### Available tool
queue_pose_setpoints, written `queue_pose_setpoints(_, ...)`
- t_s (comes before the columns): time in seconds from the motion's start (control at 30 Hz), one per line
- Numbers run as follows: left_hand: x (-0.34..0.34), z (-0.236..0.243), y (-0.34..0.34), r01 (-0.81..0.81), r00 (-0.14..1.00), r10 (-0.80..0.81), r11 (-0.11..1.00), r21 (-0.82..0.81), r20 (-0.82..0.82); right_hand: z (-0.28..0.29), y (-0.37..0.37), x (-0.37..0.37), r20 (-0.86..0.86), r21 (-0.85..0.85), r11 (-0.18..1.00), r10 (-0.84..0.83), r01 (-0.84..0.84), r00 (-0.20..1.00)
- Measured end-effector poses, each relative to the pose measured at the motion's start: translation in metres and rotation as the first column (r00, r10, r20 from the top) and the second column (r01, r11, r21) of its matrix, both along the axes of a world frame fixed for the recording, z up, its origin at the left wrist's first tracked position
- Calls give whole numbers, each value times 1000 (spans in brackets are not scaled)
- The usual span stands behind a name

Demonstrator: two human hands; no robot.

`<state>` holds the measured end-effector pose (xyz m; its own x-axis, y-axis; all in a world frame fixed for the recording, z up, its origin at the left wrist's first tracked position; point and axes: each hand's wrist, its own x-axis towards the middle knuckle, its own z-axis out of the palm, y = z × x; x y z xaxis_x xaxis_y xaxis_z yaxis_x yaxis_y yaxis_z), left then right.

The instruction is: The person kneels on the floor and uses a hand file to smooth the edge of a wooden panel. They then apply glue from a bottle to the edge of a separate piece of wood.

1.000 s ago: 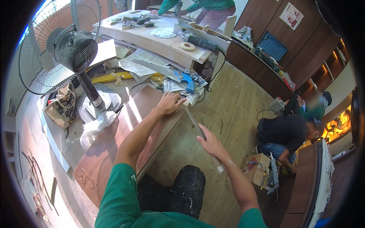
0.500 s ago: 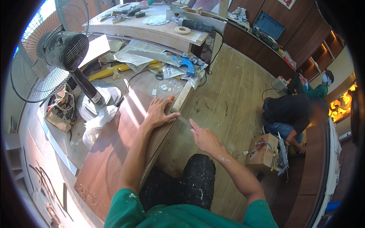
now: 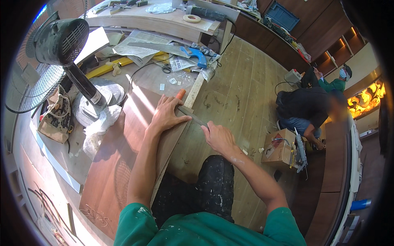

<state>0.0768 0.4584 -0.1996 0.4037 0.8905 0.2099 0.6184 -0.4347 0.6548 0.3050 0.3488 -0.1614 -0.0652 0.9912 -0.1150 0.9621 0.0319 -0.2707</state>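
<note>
On the plank floor [image 3: 246, 94], two other people [image 3: 301, 104] are low near one printed cardboard box [image 3: 276, 149]. The left hand [image 3: 166, 117], fingers spread, rests on the brown panel [image 3: 137, 133]. The right hand [image 3: 220, 138] grips one grey bar [image 3: 196, 119] at the panel's edge; I can't tell whether the left thumb touches it.

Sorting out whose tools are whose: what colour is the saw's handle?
Blue handle, seen best in the head view.

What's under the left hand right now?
A brown board shows around the left hand, with a grey bar by its thumb and an orange handle just beyond it. What the hand covers can't be seen, including whether the handle runs on beneath.
</note>
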Motion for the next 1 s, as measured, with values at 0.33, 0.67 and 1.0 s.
queue_pose_setpoints(0.33, 1, 0, 1, -5, 1000, 6, 999, 47, -24, -1, 8, 1, 42, 13, 1000, -3, 3, 999)
queue_pose_setpoints(0.67, 3, -8, 7, -34, 999, 34, 999, 7, -8, 5, 8, -7, 57, -30, 999, -42, 44, 997)
queue_pose_setpoints(1.0, 5, -10, 10, -65, 998, 64, 997, 33, 30, 3, 13, -10, 60, -26, 998, -50, 52, 997)
